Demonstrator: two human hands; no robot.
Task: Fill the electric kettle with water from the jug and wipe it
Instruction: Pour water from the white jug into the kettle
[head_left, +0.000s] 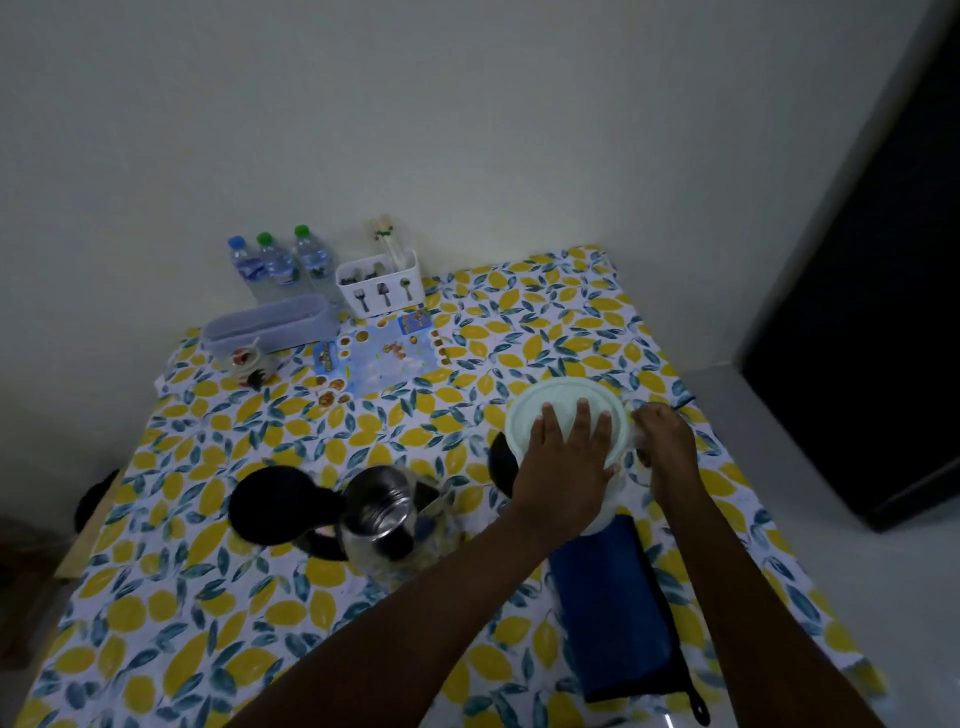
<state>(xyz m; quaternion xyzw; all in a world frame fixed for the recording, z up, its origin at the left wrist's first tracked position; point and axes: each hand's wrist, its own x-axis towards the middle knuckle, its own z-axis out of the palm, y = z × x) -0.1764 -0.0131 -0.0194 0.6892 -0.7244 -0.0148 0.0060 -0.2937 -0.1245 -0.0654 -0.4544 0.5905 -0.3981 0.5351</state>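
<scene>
- On the surface (218, 613), right of centre: jug (618, 488) with pale round lid (556, 400).
- Left hand (566, 462) lies flat on the lid, fingers (582, 415) spread apart.
- Right hand (665, 441) at jug's right side, fingers curled, probably round the handle; grip unclear in dim light.
- Kettle (379, 514) stands left of jug, well apart, its black lid (275, 501) open.
- Blue cloth (613, 608) lies just nearer than the jug.
</scene>
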